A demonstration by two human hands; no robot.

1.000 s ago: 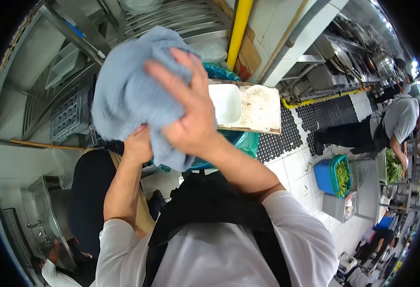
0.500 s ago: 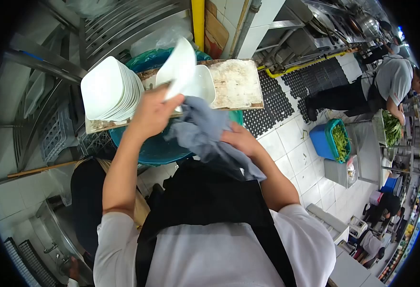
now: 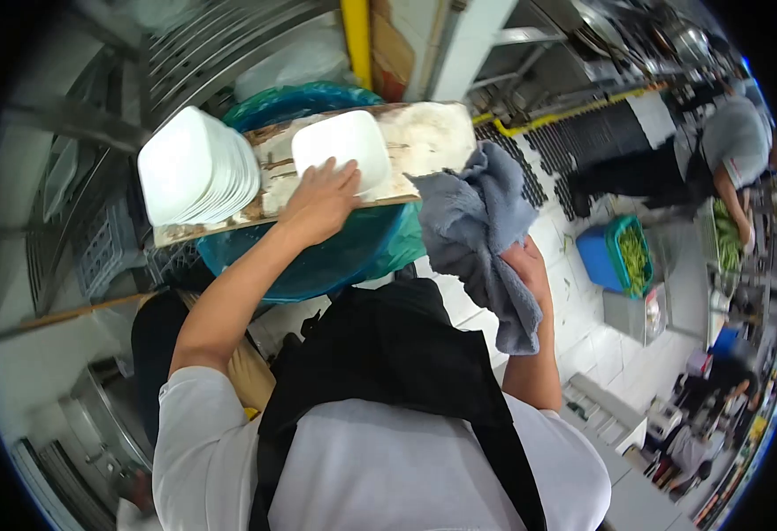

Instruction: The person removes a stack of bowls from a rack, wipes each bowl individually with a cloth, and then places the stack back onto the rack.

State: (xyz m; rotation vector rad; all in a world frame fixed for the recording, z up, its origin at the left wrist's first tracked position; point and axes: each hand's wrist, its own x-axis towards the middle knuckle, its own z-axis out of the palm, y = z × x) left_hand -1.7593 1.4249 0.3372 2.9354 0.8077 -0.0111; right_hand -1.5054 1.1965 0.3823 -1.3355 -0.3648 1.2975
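A white square dish (image 3: 342, 142) lies on a worn board in front of me. My left hand (image 3: 325, 202) rests on its near edge, fingers spread over the surface; whether the thumb grips underneath is hidden. To the left leans a tall stack of matching white dishes (image 3: 198, 168) on the same board. My right hand (image 3: 528, 267) is closed round a crumpled grey cloth (image 3: 477, 217), which hangs off the board's right end.
The board (image 3: 428, 133) spans a large tub lined with blue-green plastic (image 3: 317, 265). Metal racks (image 3: 238, 44) stand behind it. On the right, a blue bin of greens (image 3: 614, 257) sits near a co-worker (image 3: 733, 142). A sink (image 3: 110, 416) is at lower left.
The tilted dish in my left hand has come down onto the board, and the fingers now lie across it. My right hand has swung the cloth away to the right.
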